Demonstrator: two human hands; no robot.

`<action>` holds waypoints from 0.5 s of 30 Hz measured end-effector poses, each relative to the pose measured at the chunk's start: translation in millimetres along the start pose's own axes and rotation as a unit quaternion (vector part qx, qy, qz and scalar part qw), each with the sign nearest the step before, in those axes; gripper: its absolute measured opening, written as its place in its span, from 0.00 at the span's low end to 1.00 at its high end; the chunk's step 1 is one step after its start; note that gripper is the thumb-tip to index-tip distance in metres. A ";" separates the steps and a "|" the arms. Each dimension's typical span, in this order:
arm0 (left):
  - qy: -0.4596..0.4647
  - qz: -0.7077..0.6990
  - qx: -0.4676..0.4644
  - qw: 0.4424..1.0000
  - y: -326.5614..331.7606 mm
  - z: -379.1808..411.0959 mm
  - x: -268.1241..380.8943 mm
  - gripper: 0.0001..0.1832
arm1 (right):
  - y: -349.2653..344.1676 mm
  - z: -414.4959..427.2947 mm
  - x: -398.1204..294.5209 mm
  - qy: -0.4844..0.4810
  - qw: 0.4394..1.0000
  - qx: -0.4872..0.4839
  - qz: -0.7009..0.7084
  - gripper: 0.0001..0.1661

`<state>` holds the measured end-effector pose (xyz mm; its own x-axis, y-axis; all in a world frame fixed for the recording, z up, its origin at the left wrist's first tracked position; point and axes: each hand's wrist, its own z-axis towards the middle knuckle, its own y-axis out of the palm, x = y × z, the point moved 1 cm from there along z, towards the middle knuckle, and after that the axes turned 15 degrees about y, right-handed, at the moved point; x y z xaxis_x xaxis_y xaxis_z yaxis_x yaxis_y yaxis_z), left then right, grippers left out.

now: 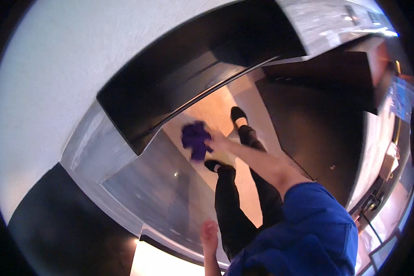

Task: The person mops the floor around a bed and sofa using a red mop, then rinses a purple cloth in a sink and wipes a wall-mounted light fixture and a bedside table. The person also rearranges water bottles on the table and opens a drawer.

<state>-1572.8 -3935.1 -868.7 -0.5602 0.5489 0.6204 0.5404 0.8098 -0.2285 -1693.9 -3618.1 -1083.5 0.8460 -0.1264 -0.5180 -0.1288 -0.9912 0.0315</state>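
My right hand [220, 144] reaches forward and grips a crumpled purple cloth [196, 139], with both blurred by motion. From my view, the cloth appears above the floor, near the edge of a grey, smooth surface [151, 176]; whether it touches anything, I cannot tell. A slim dark bar [224, 82] runs slantwise beyond the cloth, along a large black glossy panel [151, 82]. My left hand [209, 232] hangs low by my left leg with its fingers curled. Nothing shows in it, and I cannot make out whether its fingers are fully closed.
My black shoes [239, 115] stand on a tan floor [243, 186]. Dark cabinet-like fronts [307, 114] rise to the right. Along the far right edge lie a blue plastic package [403, 98] and a small box [389, 161]. A pale wall [51, 69] fills the upper left.
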 end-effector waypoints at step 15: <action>0.435 0.013 -0.172 0.884 243.1 54.1 442.0 0.30 | -252.7 -438.6 -124.6 -0.248 0.925 0.278 0.080 0.36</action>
<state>-1723.0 -3484.4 -690.7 0.0688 0.0786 0.9945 0.7886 0.6063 -0.1025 -1539.8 -3369.5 -651.9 0.4700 -0.0984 -0.8772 -0.5936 -0.7707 -0.2316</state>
